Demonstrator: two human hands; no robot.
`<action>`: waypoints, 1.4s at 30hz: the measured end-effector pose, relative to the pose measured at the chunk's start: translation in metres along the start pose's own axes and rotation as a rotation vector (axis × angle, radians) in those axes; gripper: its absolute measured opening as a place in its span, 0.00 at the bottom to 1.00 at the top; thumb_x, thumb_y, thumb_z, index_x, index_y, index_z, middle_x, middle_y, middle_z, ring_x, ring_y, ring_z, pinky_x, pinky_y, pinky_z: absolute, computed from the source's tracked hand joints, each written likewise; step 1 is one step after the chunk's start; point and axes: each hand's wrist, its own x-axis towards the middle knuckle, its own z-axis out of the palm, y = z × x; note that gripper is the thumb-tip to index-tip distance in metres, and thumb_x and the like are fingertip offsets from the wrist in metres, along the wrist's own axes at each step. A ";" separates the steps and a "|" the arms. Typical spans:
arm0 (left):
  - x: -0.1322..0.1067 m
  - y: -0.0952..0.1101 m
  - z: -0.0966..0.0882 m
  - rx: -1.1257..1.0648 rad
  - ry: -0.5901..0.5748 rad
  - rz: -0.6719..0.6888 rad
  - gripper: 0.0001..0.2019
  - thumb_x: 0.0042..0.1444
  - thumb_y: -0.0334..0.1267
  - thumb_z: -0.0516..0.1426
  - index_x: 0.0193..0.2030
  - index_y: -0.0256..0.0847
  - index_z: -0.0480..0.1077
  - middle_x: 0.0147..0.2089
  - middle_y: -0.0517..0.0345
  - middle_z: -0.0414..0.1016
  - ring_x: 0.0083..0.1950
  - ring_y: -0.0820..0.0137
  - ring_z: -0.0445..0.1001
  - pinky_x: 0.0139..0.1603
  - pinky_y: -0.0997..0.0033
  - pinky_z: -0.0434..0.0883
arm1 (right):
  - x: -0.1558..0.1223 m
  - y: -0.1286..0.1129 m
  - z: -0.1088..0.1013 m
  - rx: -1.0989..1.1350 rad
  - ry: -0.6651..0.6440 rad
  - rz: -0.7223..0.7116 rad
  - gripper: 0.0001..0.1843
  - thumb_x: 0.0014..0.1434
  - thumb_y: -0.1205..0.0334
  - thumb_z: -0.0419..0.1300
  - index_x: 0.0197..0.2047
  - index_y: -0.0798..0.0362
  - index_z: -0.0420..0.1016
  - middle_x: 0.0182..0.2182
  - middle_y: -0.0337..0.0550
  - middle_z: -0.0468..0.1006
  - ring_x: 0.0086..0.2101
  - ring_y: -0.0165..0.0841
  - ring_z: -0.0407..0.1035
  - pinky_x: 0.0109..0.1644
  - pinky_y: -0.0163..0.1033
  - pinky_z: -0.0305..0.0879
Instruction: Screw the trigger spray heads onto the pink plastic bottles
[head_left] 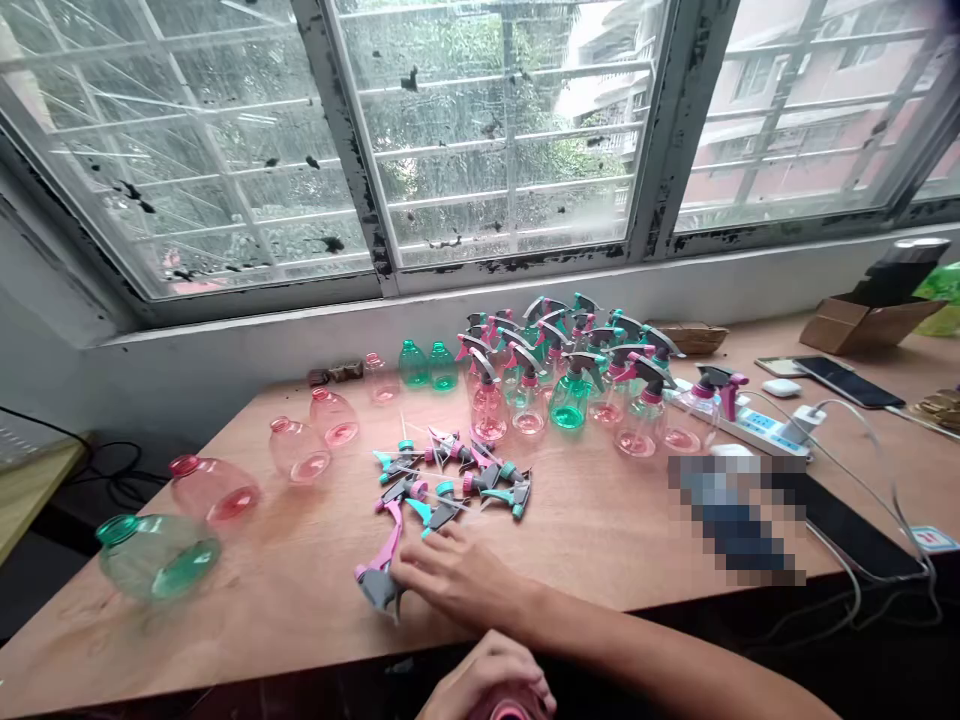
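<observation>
My left hand is at the bottom edge, closed around a pink bottle whose open neck points up toward me. My right hand reaches in from the right, low over the table, its fingers closed on a grey and pink trigger spray head. Part of that spray head is hidden by the fingers. Just beyond lies a loose pile of spray heads in grey, pink and teal, with thin tubes. Open bottles stand at the left, among them a green bottle and a pink bottle.
Many bottles with spray heads fitted stand grouped at the back. A power strip with white cables, phones and a cardboard box are on the right. The wooden table runs along a barred window.
</observation>
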 end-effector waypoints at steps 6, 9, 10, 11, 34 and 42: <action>0.013 0.027 -0.012 0.295 0.262 0.117 0.40 0.43 0.67 0.66 0.64 0.64 0.65 0.64 0.51 0.70 0.63 0.44 0.72 0.63 0.46 0.70 | -0.045 0.019 -0.100 0.941 0.570 0.667 0.07 0.64 0.67 0.53 0.45 0.50 0.69 0.35 0.41 0.73 0.33 0.36 0.68 0.37 0.40 0.68; 0.037 0.049 -0.017 0.694 0.330 0.062 0.39 0.42 0.59 0.71 0.62 0.64 0.66 0.63 0.53 0.74 0.65 0.45 0.70 0.66 0.46 0.67 | -0.063 0.019 -0.159 1.302 0.826 0.679 0.08 0.54 0.63 0.60 0.40 0.49 0.71 0.36 0.39 0.67 0.30 0.34 0.60 0.36 0.39 0.65; 0.046 0.056 -0.017 0.794 0.328 0.071 0.38 0.44 0.58 0.71 0.62 0.61 0.67 0.63 0.51 0.73 0.66 0.45 0.70 0.66 0.46 0.68 | -0.069 0.016 -0.176 1.362 0.917 0.664 0.08 0.56 0.61 0.60 0.41 0.47 0.72 0.35 0.39 0.65 0.29 0.33 0.57 0.34 0.39 0.63; 0.055 0.063 -0.016 0.874 0.325 0.093 0.37 0.45 0.59 0.70 0.62 0.59 0.67 0.62 0.50 0.75 0.64 0.46 0.71 0.64 0.45 0.69 | -0.073 0.012 -0.190 1.386 1.019 0.644 0.06 0.59 0.58 0.59 0.40 0.46 0.73 0.34 0.38 0.61 0.27 0.33 0.54 0.30 0.38 0.60; 0.070 0.129 -0.001 1.426 0.473 0.317 0.32 0.60 0.49 0.65 0.68 0.50 0.63 0.60 0.49 0.75 0.61 0.52 0.71 0.60 0.52 0.67 | -0.084 0.006 -0.185 1.023 0.419 0.550 0.21 0.59 0.65 0.71 0.53 0.39 0.77 0.43 0.39 0.76 0.44 0.36 0.74 0.51 0.38 0.71; 0.061 0.131 -0.007 1.564 0.459 0.261 0.41 0.50 0.55 0.69 0.67 0.43 0.65 0.65 0.47 0.74 0.64 0.48 0.70 0.63 0.46 0.65 | -0.084 0.011 -0.185 0.570 0.297 0.501 0.13 0.60 0.64 0.69 0.47 0.47 0.75 0.48 0.46 0.78 0.48 0.41 0.75 0.50 0.41 0.71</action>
